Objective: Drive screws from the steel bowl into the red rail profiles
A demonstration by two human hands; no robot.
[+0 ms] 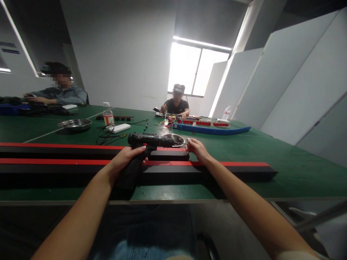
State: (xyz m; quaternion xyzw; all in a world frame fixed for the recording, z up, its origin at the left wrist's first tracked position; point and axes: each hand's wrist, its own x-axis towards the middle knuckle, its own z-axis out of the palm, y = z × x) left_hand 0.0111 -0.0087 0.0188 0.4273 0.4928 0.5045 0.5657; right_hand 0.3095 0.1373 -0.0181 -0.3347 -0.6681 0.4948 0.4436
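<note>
My left hand (128,157) is wrapped around the grip of a black cordless drill (148,139), its bit pointing right. The fingers of my right hand (198,150) are pinched together at the tip of the thin bit; whatever small thing they hold is too small to name. Beneath both hands lie two long black bars with red tops: a near bar (238,169) and a far bar (67,151). Just behind the drill's front end sits a round metal bowl (177,137), partly covered by the drill.
The green table (298,169) also bears a metal dish (76,124), a bottle (107,115), a white block (120,128) with black cables and a long blue strip (217,130). Tangled wires and red parts (203,123) lie before one seated person; another sits far left.
</note>
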